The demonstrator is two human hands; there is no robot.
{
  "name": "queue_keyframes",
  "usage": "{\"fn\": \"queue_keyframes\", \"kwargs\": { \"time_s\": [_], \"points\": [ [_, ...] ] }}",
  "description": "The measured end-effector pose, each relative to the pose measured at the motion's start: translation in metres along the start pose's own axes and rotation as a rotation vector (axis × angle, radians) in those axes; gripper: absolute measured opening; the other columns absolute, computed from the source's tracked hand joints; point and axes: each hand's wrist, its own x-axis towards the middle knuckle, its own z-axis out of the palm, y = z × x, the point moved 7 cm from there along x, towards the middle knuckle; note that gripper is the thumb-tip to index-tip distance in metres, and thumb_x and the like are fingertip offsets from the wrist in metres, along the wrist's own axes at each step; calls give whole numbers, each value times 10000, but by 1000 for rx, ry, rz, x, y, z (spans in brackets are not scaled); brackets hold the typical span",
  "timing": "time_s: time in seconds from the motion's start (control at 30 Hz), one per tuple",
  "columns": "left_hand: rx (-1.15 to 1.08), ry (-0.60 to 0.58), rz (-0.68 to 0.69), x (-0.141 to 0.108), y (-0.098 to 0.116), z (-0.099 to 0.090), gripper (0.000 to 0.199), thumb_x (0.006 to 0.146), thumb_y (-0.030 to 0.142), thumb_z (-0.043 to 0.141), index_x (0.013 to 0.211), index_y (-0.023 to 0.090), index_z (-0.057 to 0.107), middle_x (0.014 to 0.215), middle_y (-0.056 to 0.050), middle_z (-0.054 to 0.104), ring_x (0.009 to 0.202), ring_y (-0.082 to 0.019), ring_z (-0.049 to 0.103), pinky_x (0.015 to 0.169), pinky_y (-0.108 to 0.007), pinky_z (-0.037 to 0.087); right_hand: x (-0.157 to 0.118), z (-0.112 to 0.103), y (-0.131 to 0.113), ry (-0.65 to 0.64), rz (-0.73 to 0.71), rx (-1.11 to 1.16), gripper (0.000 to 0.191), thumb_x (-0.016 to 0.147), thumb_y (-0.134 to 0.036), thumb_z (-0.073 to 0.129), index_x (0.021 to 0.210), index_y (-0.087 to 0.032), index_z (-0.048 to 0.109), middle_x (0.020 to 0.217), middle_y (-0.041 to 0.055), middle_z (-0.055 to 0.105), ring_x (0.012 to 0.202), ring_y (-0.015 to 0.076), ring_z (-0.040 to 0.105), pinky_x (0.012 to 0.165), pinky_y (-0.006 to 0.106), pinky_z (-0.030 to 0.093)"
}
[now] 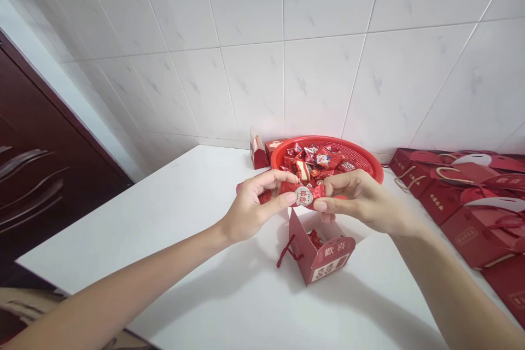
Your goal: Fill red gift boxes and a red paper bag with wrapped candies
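Note:
Between my two hands is a red wrapped candy (304, 195) with a round white label facing me. My left hand (262, 199) pinches its left end, thumb in front. My right hand (355, 199) grips the right end the same way. Just below them stands a small red gift box (328, 262) with its top open, a dark red cord at its left side and some red-wrapped pieces inside. Behind my hands a red plastic basket (369, 161) holds many red-wrapped candies (324, 158). Another red-wrapped item (264, 196) is partly hidden by my left hand.
Several red gift boxes with cord handles (471, 213) line the right side of the white table (197, 191). A small open carton (258, 150) stands by the tiled wall (254, 87), left of the basket. A dark red door (36, 164) is at far left.

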Motion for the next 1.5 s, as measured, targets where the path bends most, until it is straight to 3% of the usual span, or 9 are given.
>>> {"fn": "queue_keyframes", "kwargs": {
  "time_s": [0.2, 0.33, 0.4, 0.5, 0.6, 0.73, 0.87, 1.1, 1.5],
  "points": [
    [-99, -28, -70, 2, -4, 2, 316, 885, 400, 660, 1105, 174, 672, 841, -46, 705, 748, -170, 656, 749, -321, 542, -1, -4, -14, 92, -93, -135, 487, 794, -555, 723, 559, -189, 504, 548, -38, 434, 559, 105, 404, 532, 263, 343],
    [-110, -17, -158, 4, -7, -2, 429, 972, 432, 400, 1175, 161, 664, 648, -25, 648, 573, -143, 539, 593, -284, 461, -2, -7, -11, 103, -50, -166, 474, 812, -578, 695, 602, -193, 515, 596, -12, 532, 602, 126, 501, 578, 269, 412],
    [-133, -38, -189, 5, -10, -4, 462, 937, 361, 326, 1187, 137, 643, 611, -29, 630, 516, -141, 462, 523, -278, 390, -3, -10, -10, 106, -33, -165, 460, 820, -580, 686, 624, -193, 533, 619, 0, 573, 607, 131, 529, 584, 269, 433],
    [-199, -74, -171, 8, -13, -6, 440, 787, 247, 387, 1126, 129, 642, 648, -41, 638, 510, -139, 437, 501, -279, 357, -6, -17, -10, 148, -37, -170, 451, 813, -553, 707, 608, -193, 529, 607, -6, 573, 580, 121, 521, 565, 264, 427],
    [-237, -75, -184, 9, -15, -6, 425, 691, 169, 463, 1074, 153, 648, 698, -28, 640, 551, -134, 492, 546, -280, 415, -9, -22, -10, 178, -43, -172, 447, 806, -515, 727, 579, -192, 517, 578, -16, 551, 560, 116, 508, 549, 264, 412],
    [-166, -39, -212, 8, -11, -2, 325, 757, 167, 622, 1082, 165, 642, 921, -57, 684, 789, -160, 630, 743, -312, 517, -13, -26, -10, 163, -47, -234, 397, 834, -470, 707, 592, -191, 560, 587, -12, 565, 586, 123, 522, 572, 266, 414],
    [-140, -53, -146, 6, -5, 2, 324, 769, 223, 743, 1073, 158, 652, 1097, -96, 676, 1007, -205, 650, 884, -353, 537, -15, -28, -9, 142, -30, -298, 396, 869, -446, 663, 589, -192, 545, 595, -13, 573, 594, 119, 519, 570, 262, 398],
    [-81, -37, -165, 4, -9, 1, 368, 758, 259, 794, 1082, 161, 648, 1218, -108, 655, 1055, -224, 640, 941, -394, 520, -14, -23, -7, 91, 1, -384, 385, 873, -424, 637, 589, -190, 524, 572, -28, 544, 549, 99, 461, 518, 251, 331],
    [-86, -83, -140, 3, -4, 5, 350, 793, 249, 769, 1106, 164, 638, 1178, -95, 678, 1031, -222, 658, 928, -381, 527, -14, -23, -7, 77, 12, -388, 358, 871, -412, 630, 610, -187, 534, 589, -27, 551, 564, 99, 468, 533, 253, 347]
  ]
}}
